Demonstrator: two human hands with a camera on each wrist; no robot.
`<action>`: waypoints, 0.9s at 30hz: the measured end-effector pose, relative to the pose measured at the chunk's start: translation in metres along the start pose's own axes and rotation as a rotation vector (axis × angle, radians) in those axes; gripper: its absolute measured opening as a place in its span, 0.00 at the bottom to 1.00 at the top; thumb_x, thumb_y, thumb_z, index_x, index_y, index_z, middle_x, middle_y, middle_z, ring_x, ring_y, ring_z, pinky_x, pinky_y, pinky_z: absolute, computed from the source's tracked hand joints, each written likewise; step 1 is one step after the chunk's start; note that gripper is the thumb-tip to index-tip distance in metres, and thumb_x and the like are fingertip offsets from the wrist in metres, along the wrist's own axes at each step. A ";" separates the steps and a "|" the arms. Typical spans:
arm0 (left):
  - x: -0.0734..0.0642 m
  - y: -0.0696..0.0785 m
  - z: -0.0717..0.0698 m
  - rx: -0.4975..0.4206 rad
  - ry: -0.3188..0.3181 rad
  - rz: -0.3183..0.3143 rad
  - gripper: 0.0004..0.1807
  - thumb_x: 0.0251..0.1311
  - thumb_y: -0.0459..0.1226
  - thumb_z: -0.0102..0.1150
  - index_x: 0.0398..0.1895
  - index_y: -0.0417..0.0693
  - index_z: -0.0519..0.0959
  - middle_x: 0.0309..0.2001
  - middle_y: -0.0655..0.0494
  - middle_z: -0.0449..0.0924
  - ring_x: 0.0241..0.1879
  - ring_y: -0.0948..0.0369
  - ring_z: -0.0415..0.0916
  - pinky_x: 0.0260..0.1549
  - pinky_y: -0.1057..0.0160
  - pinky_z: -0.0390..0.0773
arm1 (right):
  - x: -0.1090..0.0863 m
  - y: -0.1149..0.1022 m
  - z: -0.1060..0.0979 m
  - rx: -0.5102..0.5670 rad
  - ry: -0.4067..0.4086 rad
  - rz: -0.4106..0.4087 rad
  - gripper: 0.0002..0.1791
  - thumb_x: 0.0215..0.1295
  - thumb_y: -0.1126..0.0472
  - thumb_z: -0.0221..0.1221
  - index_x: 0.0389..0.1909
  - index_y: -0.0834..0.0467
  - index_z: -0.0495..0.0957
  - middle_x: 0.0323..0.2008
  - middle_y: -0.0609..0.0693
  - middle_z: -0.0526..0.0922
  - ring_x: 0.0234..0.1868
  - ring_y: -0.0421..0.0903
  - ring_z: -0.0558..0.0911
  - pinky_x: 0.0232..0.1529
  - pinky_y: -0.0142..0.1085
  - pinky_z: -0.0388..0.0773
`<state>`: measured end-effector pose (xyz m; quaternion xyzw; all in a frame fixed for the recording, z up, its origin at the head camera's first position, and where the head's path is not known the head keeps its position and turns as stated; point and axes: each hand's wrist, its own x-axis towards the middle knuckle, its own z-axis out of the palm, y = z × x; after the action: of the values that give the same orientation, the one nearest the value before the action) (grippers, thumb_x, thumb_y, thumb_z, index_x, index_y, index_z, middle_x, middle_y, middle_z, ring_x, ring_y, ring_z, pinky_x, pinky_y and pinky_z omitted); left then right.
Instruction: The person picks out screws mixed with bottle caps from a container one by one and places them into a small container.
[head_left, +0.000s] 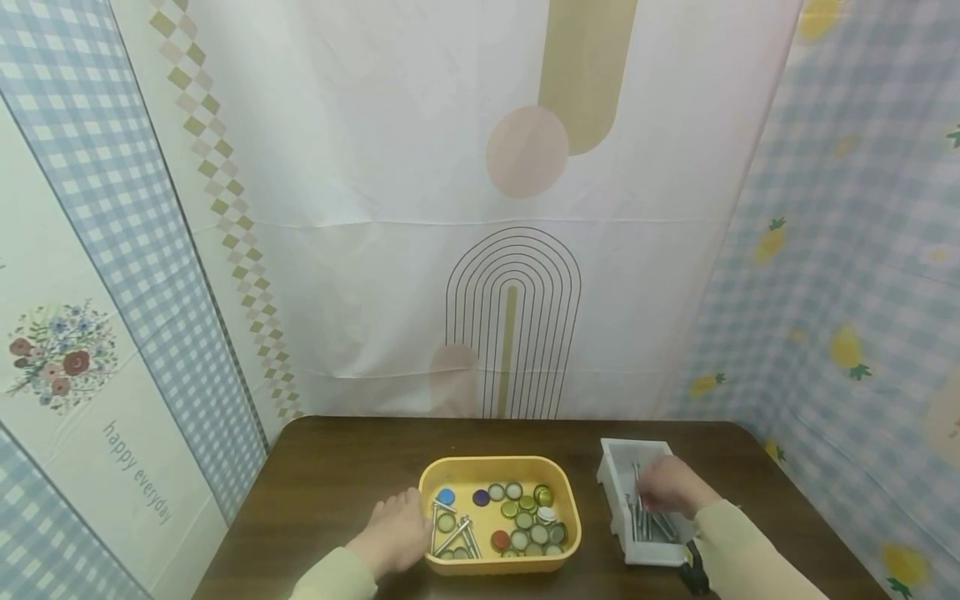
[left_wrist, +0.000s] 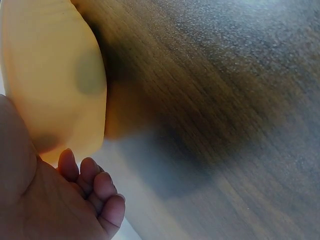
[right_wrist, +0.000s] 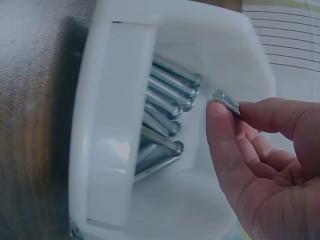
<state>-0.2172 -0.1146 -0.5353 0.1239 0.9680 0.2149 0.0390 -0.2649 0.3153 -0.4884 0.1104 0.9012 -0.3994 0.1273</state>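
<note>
Above woodgrain table [head_left: 337, 458], right grip [head_left: 666, 485] pinches a ribbed metal bolt [right_wrist: 230, 104].

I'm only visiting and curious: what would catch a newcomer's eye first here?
Probably the bright yellow plastic tray, strewn with round, multicoloured caps, midway across the dark wood-grained table. To its right, the right hand pinches a silvery metal bolt at a white rectangular plastic bin.
</note>
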 end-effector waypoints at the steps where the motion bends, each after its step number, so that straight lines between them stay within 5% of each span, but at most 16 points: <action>1: 0.000 0.000 0.000 -0.001 -0.001 0.000 0.15 0.61 0.41 0.48 0.41 0.35 0.68 0.29 0.51 0.64 0.31 0.54 0.64 0.36 0.51 0.65 | 0.000 0.001 0.001 0.002 -0.008 0.004 0.07 0.52 0.71 0.55 0.18 0.62 0.74 0.19 0.53 0.76 0.20 0.46 0.77 0.25 0.36 0.78; 27: -0.001 0.001 -0.002 -0.017 -0.002 -0.004 0.17 0.62 0.41 0.50 0.44 0.34 0.68 0.30 0.52 0.65 0.32 0.54 0.65 0.39 0.49 0.66 | 0.002 0.014 0.015 -0.020 -0.034 0.059 0.04 0.48 0.73 0.57 0.26 0.70 0.74 0.24 0.58 0.77 0.23 0.47 0.79 0.26 0.35 0.79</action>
<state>-0.2160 -0.1149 -0.5326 0.1216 0.9663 0.2232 0.0413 -0.2601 0.3137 -0.5086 0.1289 0.8991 -0.3882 0.1556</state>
